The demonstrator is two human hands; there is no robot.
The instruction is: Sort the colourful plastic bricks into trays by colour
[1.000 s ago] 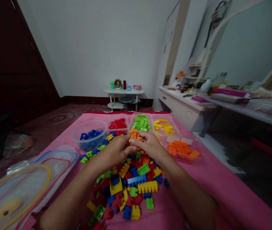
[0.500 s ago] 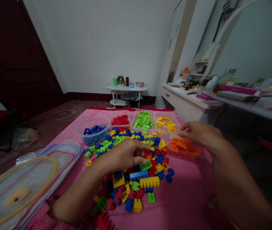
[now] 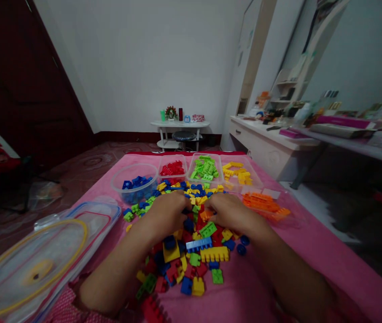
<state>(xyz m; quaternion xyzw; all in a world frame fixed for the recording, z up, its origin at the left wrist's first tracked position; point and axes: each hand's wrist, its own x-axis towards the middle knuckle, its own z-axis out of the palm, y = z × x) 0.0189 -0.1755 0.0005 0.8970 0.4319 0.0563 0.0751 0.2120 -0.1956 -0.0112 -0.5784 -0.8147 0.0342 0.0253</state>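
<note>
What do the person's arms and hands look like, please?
The left hand and right hand are bare: no gloves, and no rings or watch show. The forearms are uncovered. A pink patterned sleeve appears to end at the left elbow.

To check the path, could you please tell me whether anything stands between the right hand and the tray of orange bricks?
Nothing visible does. The right hand rests on the mixed brick pile, and the tray of orange bricks lies directly beside it.
</note>
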